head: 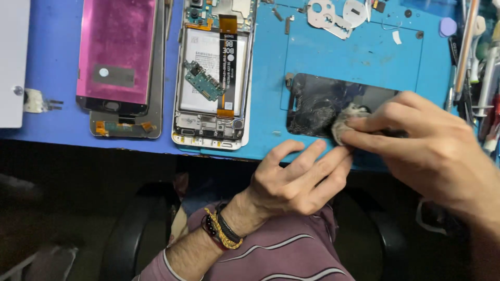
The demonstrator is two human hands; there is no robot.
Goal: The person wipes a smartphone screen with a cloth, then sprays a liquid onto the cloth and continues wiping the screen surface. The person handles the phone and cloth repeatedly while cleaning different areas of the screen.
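So, my right hand (pixel 437 151) was pinching a small grey wad of cloth (pixel 348 118) btw thumb and fingertips, clenched on it and pressed against the dark glass panel (pixel 333 104) lying on the blue work mat (pixel 364 52). My left hand (pixel 297 179) wasn't gripping anything, fingers just laid flat and loose along the near edge of the panel, bracing it at the front of the mat.

As far as progress goes, I'd say about halfway w/ the wiping: the left part of the panel had a cloudy, smeary patch on it, while the right part under my hand looked darker and cleaner, tho my hand hid a lot of it so can't say for sure. So the left end looked like what was left to do.

Rest of the bench: an opened phone (pixel 213 78) w/ its battery and an orange flex cable showing sat just left of the panel, a small green circuit board (pixel 204 80) lying loose on top of the battery. Further left was a pink-tinted screen assembly (pixel 119 52). A few flat metal shield pieces (pixel 333 15) lay at the back of the mat, and a bunch of tools (pixel 482 62) stood along the right edge.
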